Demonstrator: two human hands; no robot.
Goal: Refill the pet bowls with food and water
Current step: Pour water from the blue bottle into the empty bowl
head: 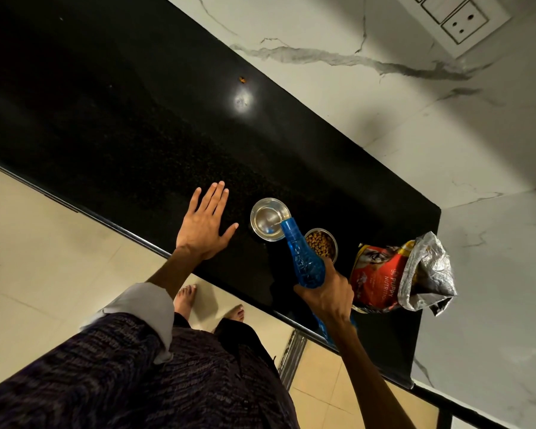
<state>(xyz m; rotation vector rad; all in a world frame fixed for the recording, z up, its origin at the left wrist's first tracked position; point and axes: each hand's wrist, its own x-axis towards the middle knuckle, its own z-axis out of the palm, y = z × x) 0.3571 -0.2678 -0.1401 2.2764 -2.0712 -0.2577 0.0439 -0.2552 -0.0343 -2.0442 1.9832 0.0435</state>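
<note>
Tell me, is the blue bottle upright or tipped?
Tipped: the right hand holds the bottle slanted, its mouth over the steel bowl.

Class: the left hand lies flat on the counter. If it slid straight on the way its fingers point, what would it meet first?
Probably nothing: the left hand points across bare black counter toward the marble wall. The steel bowl sits off to its right.

Black counter [136,119]: two steel bowls [268,218] (one with kibble), food bag [381,283], left hand [203,226]
</note>
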